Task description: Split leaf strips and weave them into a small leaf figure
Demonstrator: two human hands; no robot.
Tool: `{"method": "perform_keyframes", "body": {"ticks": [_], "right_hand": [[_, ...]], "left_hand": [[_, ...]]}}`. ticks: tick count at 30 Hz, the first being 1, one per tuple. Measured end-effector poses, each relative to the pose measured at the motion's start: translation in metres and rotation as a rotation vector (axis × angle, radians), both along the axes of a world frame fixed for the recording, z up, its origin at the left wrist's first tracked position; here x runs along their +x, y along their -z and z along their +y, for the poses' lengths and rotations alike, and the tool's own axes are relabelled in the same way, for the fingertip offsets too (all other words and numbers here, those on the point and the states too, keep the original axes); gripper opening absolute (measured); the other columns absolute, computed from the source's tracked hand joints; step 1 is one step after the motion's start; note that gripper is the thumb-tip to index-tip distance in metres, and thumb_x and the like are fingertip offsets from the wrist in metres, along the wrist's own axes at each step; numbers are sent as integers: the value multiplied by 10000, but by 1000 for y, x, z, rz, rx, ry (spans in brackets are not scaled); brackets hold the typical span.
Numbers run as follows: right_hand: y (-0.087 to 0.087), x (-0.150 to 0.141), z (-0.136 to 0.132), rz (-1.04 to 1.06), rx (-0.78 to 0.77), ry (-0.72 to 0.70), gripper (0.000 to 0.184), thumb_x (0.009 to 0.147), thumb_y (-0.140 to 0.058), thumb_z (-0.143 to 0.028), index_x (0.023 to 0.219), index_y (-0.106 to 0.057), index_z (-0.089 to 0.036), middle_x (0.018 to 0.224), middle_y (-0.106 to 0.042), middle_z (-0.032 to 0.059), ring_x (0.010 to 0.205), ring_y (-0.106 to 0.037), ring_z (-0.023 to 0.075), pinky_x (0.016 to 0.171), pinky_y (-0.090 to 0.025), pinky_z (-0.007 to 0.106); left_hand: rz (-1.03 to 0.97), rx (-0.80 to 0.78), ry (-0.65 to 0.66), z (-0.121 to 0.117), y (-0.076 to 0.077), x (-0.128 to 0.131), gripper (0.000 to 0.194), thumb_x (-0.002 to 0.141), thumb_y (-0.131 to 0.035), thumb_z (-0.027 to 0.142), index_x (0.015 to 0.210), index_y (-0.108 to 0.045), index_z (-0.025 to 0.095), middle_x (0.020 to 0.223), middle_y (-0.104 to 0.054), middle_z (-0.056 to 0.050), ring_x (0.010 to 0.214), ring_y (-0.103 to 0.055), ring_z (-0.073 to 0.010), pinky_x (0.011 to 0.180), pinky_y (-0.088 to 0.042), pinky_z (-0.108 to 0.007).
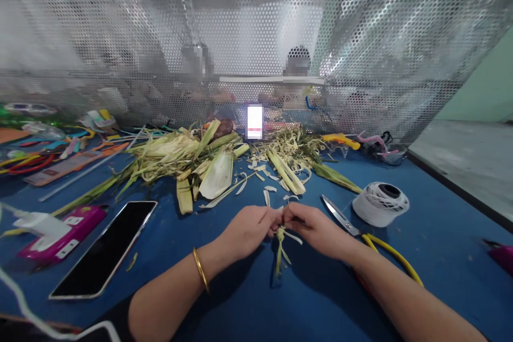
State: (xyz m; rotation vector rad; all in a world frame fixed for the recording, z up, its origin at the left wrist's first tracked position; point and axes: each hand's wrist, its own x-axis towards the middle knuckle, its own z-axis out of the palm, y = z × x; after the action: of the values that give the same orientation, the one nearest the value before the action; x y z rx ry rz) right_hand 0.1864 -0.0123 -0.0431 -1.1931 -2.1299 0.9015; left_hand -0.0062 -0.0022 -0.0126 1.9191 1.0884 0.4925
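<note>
My left hand (253, 230) and my right hand (315, 228) meet over the front middle of the blue table, fingertips pinched together. Between them they grip a small bundle of pale green husk strips (279, 248), knotted near the top, with narrow ends hanging down. Finer detail at the fingertips is hidden. A gold bangle (201, 270) circles my left wrist. Just right of my right hand lie open scissors (340, 215) with yellow handles, partly behind my forearm. A spool of white thread (380, 204) stands beyond them.
Piles of dried husk leaves (172, 155) and shredded strips (296, 144) spread across the back. A phone (106, 248) and a purple power strip (64, 238) with a white plug lie at left. A perforated metal screen (256, 37) borders the far edge; people sit behind it.
</note>
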Motion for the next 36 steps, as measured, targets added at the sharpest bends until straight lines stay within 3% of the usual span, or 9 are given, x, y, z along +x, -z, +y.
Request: {"method": "perform_keyframes", "body": {"ticks": [2,5,13,17,21,30,36], "right_hand": [[0,0,0,-5,14,-33,136,891,-441,-181,764,-485,-204,805,-578,10,763,-518,151,711,-401,279],[-1,0,0,1,12,-55,143,904,-439,-198,767,-479,-208,840,-597,21,789,-534,158,735,-411,289],[-5,-1,-3,69,-21,-117,158,903,-461,-192,747,-461,-216,951,-633,53,898,-580,173,809,-445,322],[-7,-1,-4,46,5,-151,158,905,-452,-183,752,-469,-216,928,-624,51,889,-573,172,805,-445,323],[-10,0,-4,4,45,-190,152,906,-457,-181,765,-503,-213,879,-609,37,825,-562,161,757,-444,299],[-18,1,-6,-133,78,-251,173,924,-471,-212,784,-571,-196,953,-601,72,872,-578,176,795,-452,304],[-22,1,-9,-194,112,-288,186,919,-479,-191,849,-652,-194,964,-614,77,894,-589,178,786,-458,290]], "left_hand": [[68,47,-1,0,4,1,216,815,-462,204,791,-675,171,737,-669,-19,697,-595,-159,645,-390,-240],[159,131,-10,1,8,1,223,724,-520,135,848,-698,186,781,-698,-17,734,-607,-170,652,-390,-241],[311,293,34,5,10,-6,204,811,-519,227,799,-721,196,809,-705,-45,802,-616,-196,721,-394,-274],[379,308,26,7,8,-7,202,816,-508,236,739,-687,184,760,-671,-51,752,-590,-190,670,-379,-270],[214,204,-43,9,8,-5,188,777,-550,286,641,-623,179,659,-618,-11,628,-535,-142,573,-349,-237],[-248,-373,-253,2,18,6,135,712,-590,240,618,-526,168,421,-481,63,366,-379,-55,384,-288,-169],[-379,-495,-183,2,18,6,227,759,-626,345,690,-535,149,634,-639,-6,435,-523,-61,385,-365,-162]]}}
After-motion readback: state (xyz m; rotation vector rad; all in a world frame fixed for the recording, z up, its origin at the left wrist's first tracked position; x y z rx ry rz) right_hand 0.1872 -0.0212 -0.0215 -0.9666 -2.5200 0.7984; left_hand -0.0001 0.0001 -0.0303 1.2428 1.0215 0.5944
